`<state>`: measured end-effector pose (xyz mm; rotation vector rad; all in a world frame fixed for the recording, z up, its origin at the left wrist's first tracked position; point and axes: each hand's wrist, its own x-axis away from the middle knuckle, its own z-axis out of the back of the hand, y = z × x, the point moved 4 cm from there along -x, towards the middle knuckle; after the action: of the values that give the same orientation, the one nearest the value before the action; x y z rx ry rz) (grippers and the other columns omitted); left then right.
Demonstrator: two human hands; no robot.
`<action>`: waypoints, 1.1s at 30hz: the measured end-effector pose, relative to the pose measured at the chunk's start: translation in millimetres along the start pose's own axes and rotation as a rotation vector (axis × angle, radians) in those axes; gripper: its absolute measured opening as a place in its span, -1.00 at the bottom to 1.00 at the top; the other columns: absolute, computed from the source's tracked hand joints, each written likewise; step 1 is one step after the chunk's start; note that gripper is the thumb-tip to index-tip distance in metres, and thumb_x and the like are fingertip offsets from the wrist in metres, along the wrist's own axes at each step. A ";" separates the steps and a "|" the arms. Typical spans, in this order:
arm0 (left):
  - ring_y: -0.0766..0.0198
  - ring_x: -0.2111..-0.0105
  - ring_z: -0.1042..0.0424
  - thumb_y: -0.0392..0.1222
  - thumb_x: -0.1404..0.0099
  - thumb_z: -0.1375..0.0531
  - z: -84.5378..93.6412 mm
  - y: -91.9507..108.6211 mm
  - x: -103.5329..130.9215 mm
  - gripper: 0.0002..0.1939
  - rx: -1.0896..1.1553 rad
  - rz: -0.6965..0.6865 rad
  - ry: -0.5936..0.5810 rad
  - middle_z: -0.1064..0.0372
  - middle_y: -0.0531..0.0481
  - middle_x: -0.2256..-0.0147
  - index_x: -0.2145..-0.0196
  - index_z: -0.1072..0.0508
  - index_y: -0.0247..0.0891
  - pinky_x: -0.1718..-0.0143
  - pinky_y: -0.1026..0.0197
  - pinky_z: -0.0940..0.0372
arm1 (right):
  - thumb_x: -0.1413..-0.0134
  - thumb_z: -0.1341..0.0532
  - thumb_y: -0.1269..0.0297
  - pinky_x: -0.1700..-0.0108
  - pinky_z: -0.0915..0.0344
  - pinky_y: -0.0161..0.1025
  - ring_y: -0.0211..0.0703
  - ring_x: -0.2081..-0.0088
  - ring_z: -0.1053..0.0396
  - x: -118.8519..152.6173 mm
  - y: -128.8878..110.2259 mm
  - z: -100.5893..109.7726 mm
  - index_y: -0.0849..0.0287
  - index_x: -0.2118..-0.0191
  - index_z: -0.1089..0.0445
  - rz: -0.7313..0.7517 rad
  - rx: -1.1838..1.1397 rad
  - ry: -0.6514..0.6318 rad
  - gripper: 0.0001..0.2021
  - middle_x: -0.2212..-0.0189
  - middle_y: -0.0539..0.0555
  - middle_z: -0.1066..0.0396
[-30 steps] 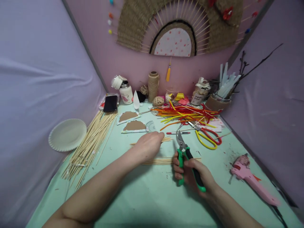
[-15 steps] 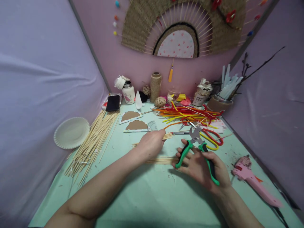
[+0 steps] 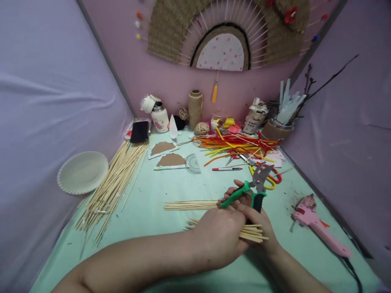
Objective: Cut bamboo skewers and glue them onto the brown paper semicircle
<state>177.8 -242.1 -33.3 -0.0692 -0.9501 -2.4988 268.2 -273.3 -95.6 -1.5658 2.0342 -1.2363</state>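
Nearest: left hand (image 3: 221, 234) closed firmly round a bundle of sticks (image 3: 253, 233), low at centre, above the table (image 3: 171, 264). Bundle's long axis runs left to right, right end slightly nearer the person; ends show on both sides of the fist, the middle hidden by it.

Right hand (image 3: 263, 228), partly behind the left, holds the pruning shears (image 3: 237, 195) in a loose grip, handles spread. Shears' long axis points away from the person, blades at the far end, parted, tips aimed up and to the right. Whether the right fingers touch the bundle: cannot tell.

Just beyond the left hand, a flat row of sticks (image 3: 189, 205) lies left to right, right end hidden by the hands. Right side: pink glue gun (image 3: 320, 234), nozzle pointing away. Left side: stick pile (image 3: 116, 187), running away from the person, beside a white plate (image 3: 82, 174).

Farther: scissors (image 3: 270, 186), handles toward the person; red-tipped pen (image 3: 227, 169), lying crosswise; protractor (image 3: 193, 164) against a cardboard half-disc (image 3: 171, 160); coloured pipe cleaners (image 3: 238, 145). Back: twine spool (image 3: 195, 109), upright. Wall: woven fan (image 3: 168, 32)
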 end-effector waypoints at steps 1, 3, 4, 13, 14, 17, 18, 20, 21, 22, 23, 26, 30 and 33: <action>-0.06 0.15 -0.49 -0.03 -0.30 -0.10 0.4 -1.1 -0.4 -0.63 0.031 0.004 -0.002 -0.49 -0.28 0.13 0.07 -0.43 -0.35 0.15 0.01 -0.38 | 0.12 -0.37 0.32 -0.07 -0.27 0.07 -0.02 0.12 -0.38 -0.3 1.7 -0.2 -0.10 -0.11 -0.24 -0.011 0.001 -0.007 -0.39 0.17 0.02 -0.39; -0.04 0.14 -0.49 0.04 -0.27 -0.14 1.9 -2.8 0.6 -0.61 0.122 0.007 -0.006 -0.50 -0.22 0.13 0.09 -0.45 -0.30 0.15 0.04 -0.39 | 0.13 -0.37 0.29 -0.07 -0.26 0.08 -0.01 0.12 -0.39 -0.5 3.8 -0.3 -0.10 -0.08 -0.26 -0.035 0.000 -0.026 -0.42 0.16 0.02 -0.40; -0.02 0.14 -0.49 0.05 -0.25 -0.16 2.5 -3.2 1.6 -0.61 0.165 0.004 -0.009 -0.50 -0.19 0.13 0.10 -0.46 -0.27 0.14 0.05 -0.39 | 0.12 -0.37 0.28 -0.08 -0.25 0.08 -0.02 0.10 -0.38 -0.5 3.9 -0.1 -0.11 -0.06 -0.27 -0.035 -0.002 -0.032 -0.44 0.16 0.01 -0.40; 0.14 0.07 -0.45 -0.13 -0.31 -0.07 2.2 -5.7 -5.5 -0.69 0.270 -0.051 0.145 -0.47 -0.12 0.04 0.04 -0.41 -0.24 0.01 0.13 -0.32 | 0.14 -0.38 0.19 -0.25 -0.07 0.10 0.04 -0.07 -0.32 -2.5 2.5 0.1 -0.02 0.01 -0.36 -0.044 -0.075 -0.069 -0.52 -0.01 0.08 -0.41; 0.13 0.12 -0.47 -0.15 -0.31 -0.07 -0.1 -6.5 -7.2 -0.73 0.243 -0.043 0.136 -0.49 -0.12 0.11 0.10 -0.44 -0.25 0.05 0.14 -0.34 | 0.14 -0.38 0.20 -0.25 -0.06 0.10 0.05 -0.09 -0.31 -3.0 3.4 -0.5 -0.01 0.01 -0.36 -0.051 -0.071 -0.084 -0.52 -0.01 0.09 -0.41; 0.09 0.15 -0.48 -0.15 -0.30 -0.08 -3.7 -7.6 -8.4 -0.76 0.174 -0.036 0.108 -0.50 -0.15 0.15 0.17 -0.45 -0.28 0.09 0.13 -0.35 | 0.08 -0.35 0.27 -0.24 -0.09 0.08 -0.01 -0.02 -0.36 -3.4 4.5 -0.2 -0.04 0.01 -0.35 -0.047 -0.051 -0.066 -0.56 0.05 0.03 -0.44; 0.08 0.13 -0.48 -0.13 -0.30 -0.10 -2.9 -7.4 -7.4 -0.75 0.156 -0.043 0.097 -0.50 -0.15 0.13 0.16 -0.45 -0.28 0.09 0.12 -0.35 | 0.06 -0.34 0.29 -0.23 -0.10 0.08 -0.04 0.01 -0.37 -3.0 3.4 0.3 -0.06 0.00 -0.34 -0.031 -0.047 -0.047 -0.56 0.07 0.01 -0.44; 0.06 0.13 -0.48 -0.06 -0.31 -0.13 3.3 -6.3 -3.5 -0.73 0.110 -0.071 0.066 -0.49 -0.14 0.12 0.15 -0.44 -0.27 0.11 0.12 -0.35 | 0.04 -0.32 0.28 -0.23 -0.10 0.07 -0.04 0.03 -0.38 -1.7 -1.9 1.1 -0.08 -0.03 -0.32 0.027 -0.044 -0.010 -0.54 0.08 0.01 -0.44; 0.06 0.14 -0.48 -0.03 -0.31 -0.14 8.6 -5.8 -0.9 -0.73 0.075 -0.081 0.046 -0.50 -0.12 0.14 0.16 -0.44 -0.25 0.14 0.13 -0.35 | 0.05 -0.31 0.26 -0.23 -0.11 0.07 -0.03 0.02 -0.37 -1.1 -6.2 1.4 -0.08 -0.05 -0.31 0.068 -0.042 0.008 -0.52 0.07 0.03 -0.43; 0.07 0.17 -0.49 -0.01 -0.30 -0.15 15.3 -6.0 1.8 -0.74 0.032 -0.079 0.028 -0.51 -0.10 0.18 0.20 -0.45 -0.24 0.16 0.14 -0.35 | 0.06 -0.30 0.25 -0.23 -0.11 0.07 -0.01 0.00 -0.36 -0.7 -11.1 1.6 -0.07 -0.06 -0.31 0.112 -0.038 0.027 -0.51 0.07 0.05 -0.43; 0.07 0.20 -0.50 -0.02 -0.31 -0.15 23.4 -7.1 4.4 -0.77 -0.017 -0.055 0.023 -0.52 -0.08 0.22 0.23 -0.46 -0.23 0.19 0.15 -0.34 | 0.08 -0.29 0.24 -0.22 -0.12 0.08 0.01 -0.01 -0.36 -0.7 -16.2 1.9 -0.06 -0.06 -0.31 0.151 -0.032 0.045 -0.50 0.07 0.06 -0.42; 0.08 0.25 -0.49 -0.18 -0.30 -0.12 50.4 -15.5 10.4 -0.87 -0.176 0.115 0.040 -0.51 -0.07 0.28 0.31 -0.46 -0.23 0.26 0.17 -0.30 | 0.13 -0.28 0.24 -0.19 -0.17 0.09 0.04 -0.01 -0.35 -2.4 -29.2 3.0 -0.03 -0.04 -0.33 0.238 -0.029 0.092 -0.50 0.10 0.08 -0.42; 0.13 0.26 -0.46 -0.28 -0.28 -0.08 71.2 -29.2 8.0 -0.86 -0.277 0.171 0.102 -0.48 -0.05 0.30 0.33 -0.45 -0.22 0.30 0.21 -0.24 | 0.14 -0.27 0.25 -0.15 -0.23 0.08 0.01 0.02 -0.37 -4.7 -34.4 4.2 -0.01 0.01 -0.35 0.275 -0.062 0.099 -0.54 0.17 0.06 -0.42; 0.12 0.26 -0.44 -0.25 -0.28 -0.07 67.9 -49.3 -3.2 -0.84 -0.335 0.174 0.118 -0.46 -0.08 0.31 0.36 -0.45 -0.24 0.31 0.21 -0.22 | 0.12 -0.27 0.27 -0.16 -0.21 0.07 -0.01 0.02 -0.38 -4.6 -33.2 5.5 -0.01 0.02 -0.35 0.290 -0.046 0.088 -0.56 0.18 0.05 -0.42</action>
<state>151.3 -165.1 -12.7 -0.1049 -0.4520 -2.4428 294.9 -273.0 -74.7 -1.1974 2.2616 -1.1719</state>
